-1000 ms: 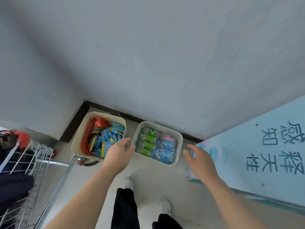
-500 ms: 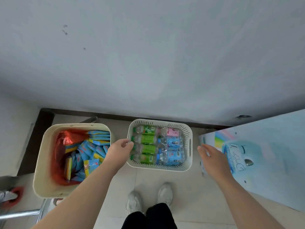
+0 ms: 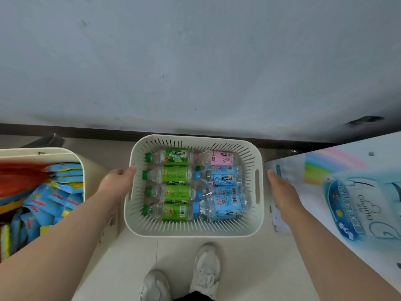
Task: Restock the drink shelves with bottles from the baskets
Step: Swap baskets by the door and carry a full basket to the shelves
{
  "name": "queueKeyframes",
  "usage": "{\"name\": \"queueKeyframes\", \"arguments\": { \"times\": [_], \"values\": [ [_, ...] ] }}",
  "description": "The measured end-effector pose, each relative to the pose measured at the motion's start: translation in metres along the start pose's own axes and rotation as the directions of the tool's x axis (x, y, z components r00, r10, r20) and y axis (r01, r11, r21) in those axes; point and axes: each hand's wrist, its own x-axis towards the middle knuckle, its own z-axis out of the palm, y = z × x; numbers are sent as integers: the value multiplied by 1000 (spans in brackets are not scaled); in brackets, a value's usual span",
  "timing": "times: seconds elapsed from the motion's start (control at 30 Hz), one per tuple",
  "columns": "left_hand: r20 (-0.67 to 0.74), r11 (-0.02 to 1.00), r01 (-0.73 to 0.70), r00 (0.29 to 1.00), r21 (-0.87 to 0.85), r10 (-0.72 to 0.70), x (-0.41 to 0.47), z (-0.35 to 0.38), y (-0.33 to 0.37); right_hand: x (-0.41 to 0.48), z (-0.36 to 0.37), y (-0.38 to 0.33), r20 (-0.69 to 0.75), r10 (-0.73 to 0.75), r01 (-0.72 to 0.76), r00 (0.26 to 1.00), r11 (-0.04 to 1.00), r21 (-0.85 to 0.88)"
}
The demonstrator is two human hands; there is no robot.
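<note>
Cream slotted basket (image 3: pixel 193 231) of bottles (image 3: pixel 175 183) on floor (image 3: pixel 130 268). Left of it, left hand (image 3: pixel 118 183), fingers extended, touches rim; right of it, right hand (image 3: pixel 282 190) open, empty, just clear. Best to hook both side slots (image 3: pixel 257 186) evenly before lifting.

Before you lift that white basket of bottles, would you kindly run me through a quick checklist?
1. Left hand on the basket left rim: ok, fingers touch it.
2. Right hand on the right handle slot: not ok, open and apart from the wall.
3. Bottles lying flat below the rim: ok.
4. Shoes clear of the basket: ok.
5. Shelf space free: cannot tell, no shelf in view.
</note>
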Motion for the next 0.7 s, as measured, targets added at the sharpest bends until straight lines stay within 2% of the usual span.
{"name": "queueKeyframes", "arguments": {
  "times": [0.13,0.2,0.27,0.33,0.43,0.5,0.7],
  "values": [
    [-36,998,15,999,-66,-17,25,9,-9,40,14,16,130,107,-135,986,963,234],
    [-42,985,2,999,-171,-9,29,12,-12,50,18,18,201,121,-178,972,938,296],
    [65,925,23,998,-380,2,28,17,-10,57,20,19,307,114,-221,945,914,342],
    [188,868,79,982,-490,17,27,18,-7,65,22,21,382,105,-260,918,887,381],
    [362,851,144,930,-505,57,34,14,-8,73,22,25,474,79,-323,877,827,460],
    [429,814,175,898,-554,99,40,12,-10,77,22,29,534,32,-359,845,774,521],
    [436,816,180,895,-549,96,44,13,-13,86,22,32,583,-20,-344,812,791,506]
  ]
}}
